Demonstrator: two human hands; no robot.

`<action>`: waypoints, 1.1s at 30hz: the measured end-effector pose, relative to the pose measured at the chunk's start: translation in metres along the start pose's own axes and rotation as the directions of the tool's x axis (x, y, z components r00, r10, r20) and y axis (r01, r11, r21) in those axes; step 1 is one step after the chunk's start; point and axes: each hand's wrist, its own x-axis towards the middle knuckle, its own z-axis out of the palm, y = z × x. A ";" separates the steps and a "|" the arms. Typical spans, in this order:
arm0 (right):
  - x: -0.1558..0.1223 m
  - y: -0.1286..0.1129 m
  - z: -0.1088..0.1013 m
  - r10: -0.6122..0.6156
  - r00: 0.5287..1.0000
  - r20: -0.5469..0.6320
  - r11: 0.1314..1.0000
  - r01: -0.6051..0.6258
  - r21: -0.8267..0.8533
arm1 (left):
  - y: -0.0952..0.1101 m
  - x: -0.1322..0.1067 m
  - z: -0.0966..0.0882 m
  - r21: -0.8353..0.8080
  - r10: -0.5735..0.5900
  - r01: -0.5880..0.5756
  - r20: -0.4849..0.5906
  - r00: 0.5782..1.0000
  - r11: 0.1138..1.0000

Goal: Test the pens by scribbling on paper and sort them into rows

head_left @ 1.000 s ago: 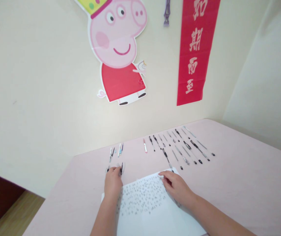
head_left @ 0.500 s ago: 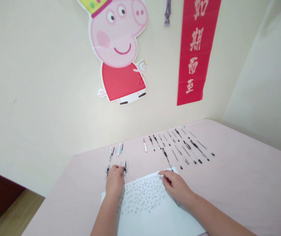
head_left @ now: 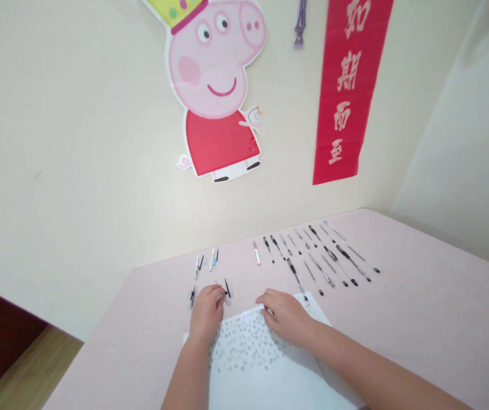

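My left hand (head_left: pixel 207 310) is beside the top left of a white sheet of handwriting (head_left: pixel 244 347). Its thumb and fingers are pinched together at a short dark stick (head_left: pixel 227 287), which leans among clear pieces. What exactly lies between the fingertips is too small to make out. Just left of that hand, another small dark piece (head_left: pixel 192 297) rests on the table. My right hand (head_left: pixel 285 314) hovers over or rests on the sheet's upper edge, I cannot tell which. Its fingers are bent and slightly apart, with nothing visible in them.
Several black and clear pens and refills (head_left: pixel 330 256) lie slanted in rows at the back right of the pink table (head_left: pixel 419 319). A pink and white pen (head_left: pixel 256 253) lies mid-back. Pale and dark pens (head_left: pixel 213 259) sit back left. The wall (head_left: pixel 99 171) stands behind.
My right hand has moved left along the sheet's top edge, toward my left hand. The dark stick at my left fingertips has tilted. The whole view has shifted slightly.
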 end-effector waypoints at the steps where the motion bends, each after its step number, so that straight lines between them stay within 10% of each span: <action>1: 0.011 -0.002 0.004 -0.005 1.000 0.019 1.000 0.005 -0.016 | 0.000 0.000 0.000 -0.018 0.011 -0.011 -0.001 1.000 1.000; 11: 0.096 -0.007 0.065 0.091 0.992 0.090 0.996 -0.093 0.009 | -0.004 0.000 0.002 -0.157 -0.021 0.023 0.012 1.000 0.987; 33: 0.086 -0.005 0.080 0.039 0.993 -0.110 0.994 -0.027 0.106 | -0.014 -0.004 0.014 -0.219 0.011 -0.028 -0.080 0.997 0.975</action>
